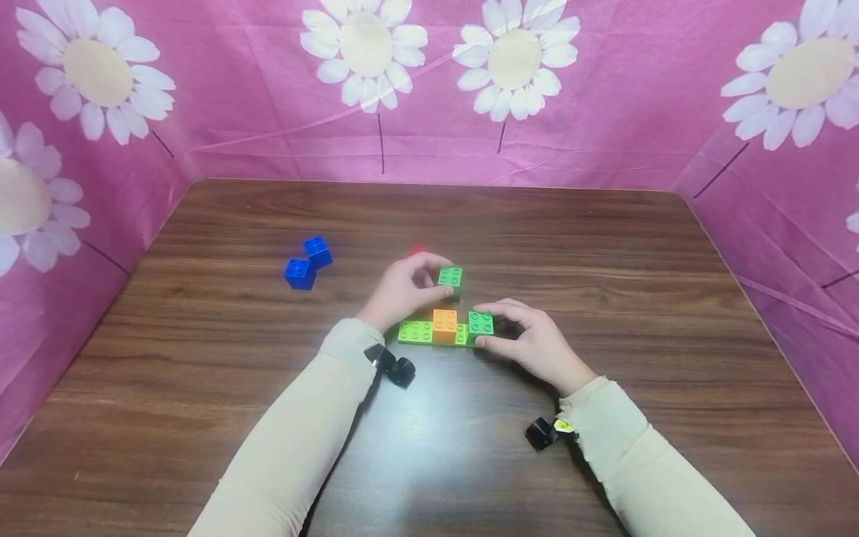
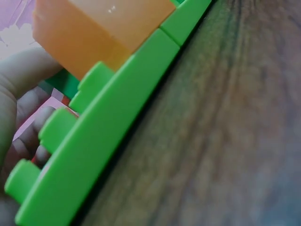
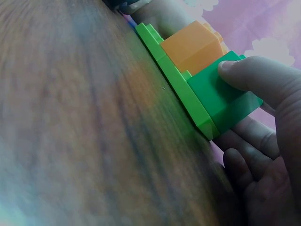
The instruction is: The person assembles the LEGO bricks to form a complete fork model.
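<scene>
Flat on the table lie light green plates [image 1: 415, 333] end to end, their seam showing in the left wrist view. An orange brick [image 1: 444, 326] is seated on them near the middle. At the right end sits a dark green brick [image 3: 221, 96], pinched between the thumb and fingers of my right hand [image 1: 533, 339]. Behind the row, my left hand [image 1: 406, 287] grips a second green brick [image 1: 450, 277] by its left side. In the left wrist view the orange brick and plate studs hide most of that second brick.
Two blue bricks [image 1: 300, 274] stand close together at the left of the brown table [image 1: 201, 335]. Something red [image 1: 417, 250] peeks out behind my left hand. Pink cloth [image 1: 268, 134] with white flowers surrounds the table's back and sides.
</scene>
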### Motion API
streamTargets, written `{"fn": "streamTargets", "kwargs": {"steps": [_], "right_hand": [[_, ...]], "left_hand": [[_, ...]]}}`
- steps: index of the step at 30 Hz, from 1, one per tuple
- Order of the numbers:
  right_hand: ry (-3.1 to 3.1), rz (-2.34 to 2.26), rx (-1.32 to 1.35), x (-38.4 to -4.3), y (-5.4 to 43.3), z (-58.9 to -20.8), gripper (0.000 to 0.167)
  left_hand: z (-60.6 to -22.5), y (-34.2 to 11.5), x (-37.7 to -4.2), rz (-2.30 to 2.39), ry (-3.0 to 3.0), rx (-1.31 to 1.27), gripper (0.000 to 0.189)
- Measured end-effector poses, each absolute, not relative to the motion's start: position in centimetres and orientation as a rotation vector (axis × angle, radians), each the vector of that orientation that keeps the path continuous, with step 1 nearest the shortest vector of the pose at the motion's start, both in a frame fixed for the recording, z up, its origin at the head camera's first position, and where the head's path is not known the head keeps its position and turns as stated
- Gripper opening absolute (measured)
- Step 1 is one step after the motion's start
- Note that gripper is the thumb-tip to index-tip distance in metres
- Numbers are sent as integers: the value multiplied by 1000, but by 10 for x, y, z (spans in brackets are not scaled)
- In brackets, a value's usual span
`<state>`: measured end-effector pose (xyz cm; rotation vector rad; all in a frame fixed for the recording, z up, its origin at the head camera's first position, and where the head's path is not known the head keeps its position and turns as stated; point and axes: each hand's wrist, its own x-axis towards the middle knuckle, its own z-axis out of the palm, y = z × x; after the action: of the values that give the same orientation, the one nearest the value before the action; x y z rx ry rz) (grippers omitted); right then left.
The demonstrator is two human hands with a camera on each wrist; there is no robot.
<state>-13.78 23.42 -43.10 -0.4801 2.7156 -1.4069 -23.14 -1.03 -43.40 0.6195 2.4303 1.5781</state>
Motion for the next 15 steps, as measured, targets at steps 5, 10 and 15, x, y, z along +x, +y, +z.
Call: {"fn": "streamTargets", "kwargs": {"steps": [5, 10, 15], "right_hand": [[2708, -1414, -477, -138, 234, -431, 43], [2726, -1396, -478, -138, 234, -429, 43], [2729, -1386, -479, -138, 232, -429, 43]], "left_hand": [[-434, -16, -227, 1596, 2432, 607, 43], [-432, -22, -222, 1576, 2435, 610, 47], [-432, -32, -217, 1534, 2443, 609, 49]]}}
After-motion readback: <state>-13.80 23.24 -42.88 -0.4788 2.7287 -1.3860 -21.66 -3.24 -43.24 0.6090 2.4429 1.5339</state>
